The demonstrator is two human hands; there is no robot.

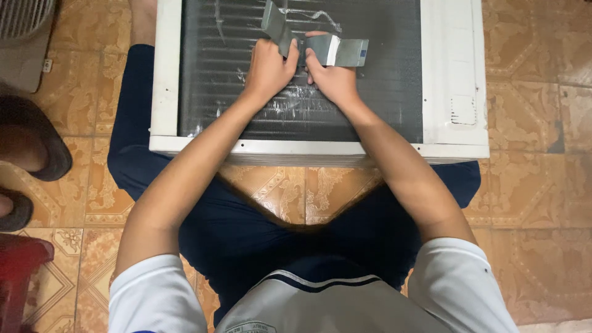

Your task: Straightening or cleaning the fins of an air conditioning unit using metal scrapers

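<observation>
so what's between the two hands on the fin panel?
Head view: only the grey metal strip, held by left hand and right hand over the dark finned coil.

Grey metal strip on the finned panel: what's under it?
Under the bent grey metal strip lie the dark fins of the white-framed unit. Both hands, left and right, pinch its middle, hiding the fins there.

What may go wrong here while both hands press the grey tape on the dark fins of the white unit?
The grey tape strip is already bent and twisted near its upper end, so it may stick to itself. The left hand and right hand press on thin dark fins, which look easy to bend and might scratch fingers. The white unit rests against the legs and could shift.
</observation>
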